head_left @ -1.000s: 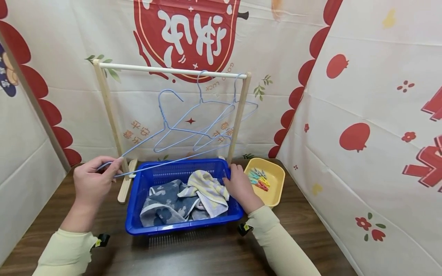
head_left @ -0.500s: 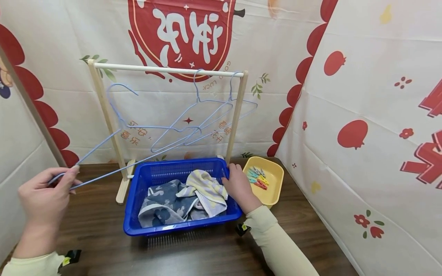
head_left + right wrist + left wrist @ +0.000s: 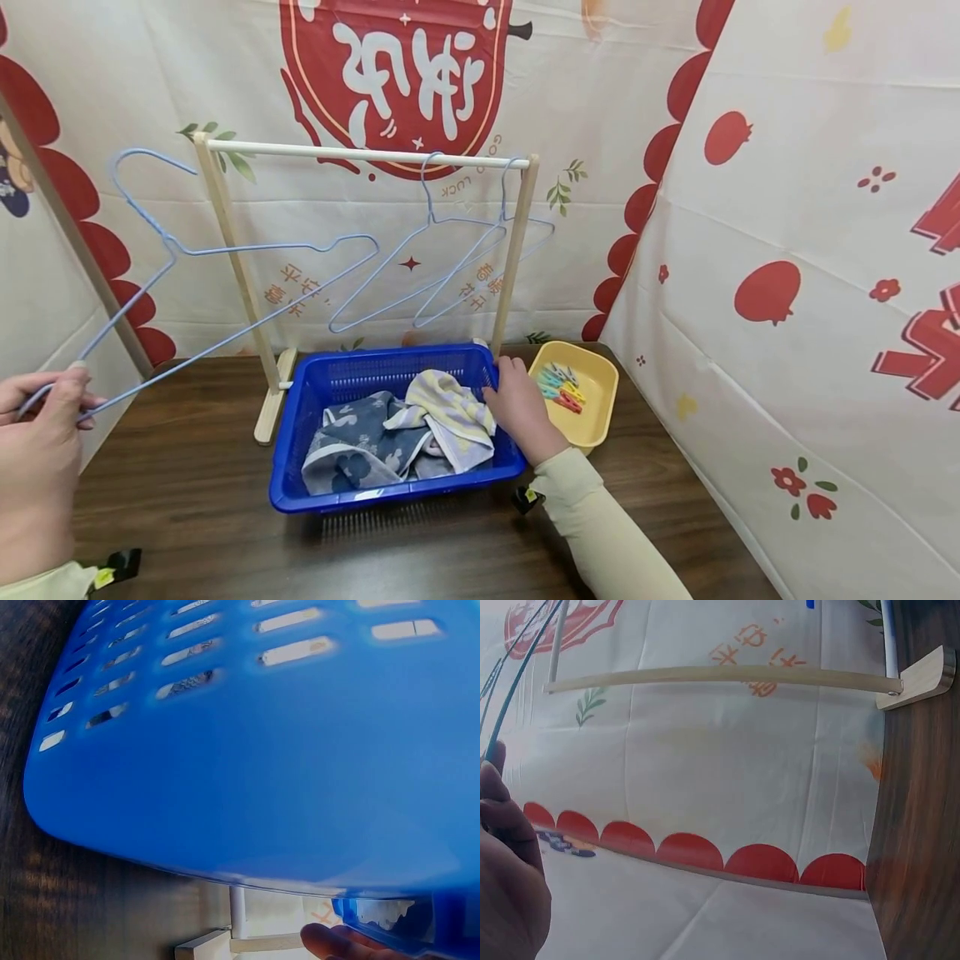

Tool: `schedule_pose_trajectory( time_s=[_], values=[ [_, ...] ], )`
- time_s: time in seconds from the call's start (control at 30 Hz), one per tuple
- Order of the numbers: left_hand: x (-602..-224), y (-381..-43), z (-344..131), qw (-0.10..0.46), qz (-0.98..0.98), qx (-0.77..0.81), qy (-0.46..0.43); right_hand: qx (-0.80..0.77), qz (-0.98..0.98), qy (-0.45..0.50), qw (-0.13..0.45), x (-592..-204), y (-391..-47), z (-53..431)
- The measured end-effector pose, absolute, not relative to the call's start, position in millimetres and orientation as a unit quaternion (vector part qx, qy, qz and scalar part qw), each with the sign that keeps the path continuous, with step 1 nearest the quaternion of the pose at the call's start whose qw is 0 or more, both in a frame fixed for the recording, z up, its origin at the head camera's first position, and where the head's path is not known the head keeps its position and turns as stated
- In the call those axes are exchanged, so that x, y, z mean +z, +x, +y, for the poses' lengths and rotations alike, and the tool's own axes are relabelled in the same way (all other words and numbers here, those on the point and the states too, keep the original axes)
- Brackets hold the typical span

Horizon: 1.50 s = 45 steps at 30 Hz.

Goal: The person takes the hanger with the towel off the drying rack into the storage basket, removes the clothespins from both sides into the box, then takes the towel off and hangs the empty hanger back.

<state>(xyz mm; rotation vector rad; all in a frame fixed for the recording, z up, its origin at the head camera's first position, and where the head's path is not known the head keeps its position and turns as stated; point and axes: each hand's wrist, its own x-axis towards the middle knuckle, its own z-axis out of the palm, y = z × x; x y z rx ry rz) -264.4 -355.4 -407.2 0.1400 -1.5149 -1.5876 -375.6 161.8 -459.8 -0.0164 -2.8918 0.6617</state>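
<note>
At the left edge of the head view, my left hand (image 3: 37, 467) pinches one corner of a blue wire clothes hanger (image 3: 146, 214). The hanger is held up in the air, its hook just left of the wooden rack's left post (image 3: 228, 242). My right hand (image 3: 521, 408) grips the right rim of a blue plastic basket (image 3: 288, 442). In the right wrist view the fingers (image 3: 326, 941) show beside the basket rim. Inside the basket lie a grey patterned cloth (image 3: 352, 450) and a yellow-and-white striped cloth (image 3: 450, 408), both crumpled.
Two more blue hangers hang from the white bar (image 3: 322, 151) toward its right end. A yellow tray (image 3: 600, 408) with several clothespins (image 3: 567, 402) stands right of the basket. Printed fabric walls (image 3: 750, 208) enclose the wooden table (image 3: 420, 558).
My left hand has moved left and slightly down, carrying the hanger leftward from in front of the rack. The right hand stays on the basket rim.
</note>
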Motion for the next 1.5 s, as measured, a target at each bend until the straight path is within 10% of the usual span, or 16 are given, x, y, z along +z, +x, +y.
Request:
schedule_pose_trajectory(
  time_s=[0.47,1.5],
  values=[
    [-373,-294,-308,0.567,-0.677,-0.47,0.007,0.224,-0.971,-0.007,0.088,-460,-375,162],
    [-379,-303,-301,0.518,-0.751,-0.407,0.055,0.222,-0.97,-0.012,0.093,-461,-375,163]
  ],
)
